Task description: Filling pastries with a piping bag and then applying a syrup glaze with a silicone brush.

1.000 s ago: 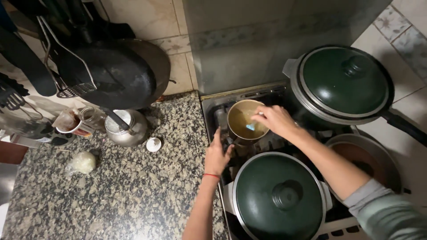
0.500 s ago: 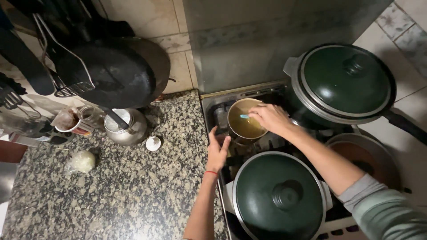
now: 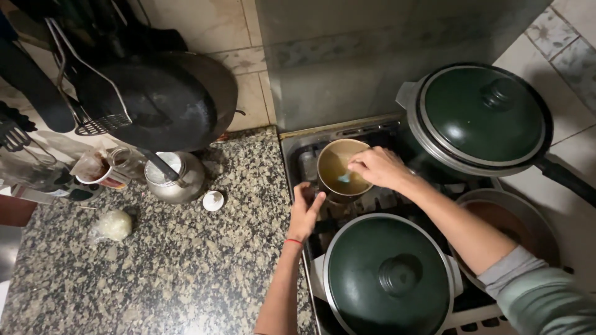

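Over the small metal pot (image 3: 343, 167) at the stove's back-left burner: right hand (image 3: 380, 167) pinched shut on a pale blue spoon (image 3: 343, 178) dipping into yellowish liquid, left hand (image 3: 305, 209) wrapped around the pot's handle side at its near-left edge. Looks light, rigid, smooth-walled, likely hot and sloshy — best gripped by that handle. Nearer than the pot, a round dark-green lidded pan (image 3: 390, 278); right of it, a bigger green-lidded pan (image 3: 481, 118); left, speckled granite counter (image 3: 155, 267) with shiny steel kettle (image 3: 174, 177).

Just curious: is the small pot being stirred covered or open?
Open: the small pot has no lid, its brownish liquid shows, and the right hand reaches in.
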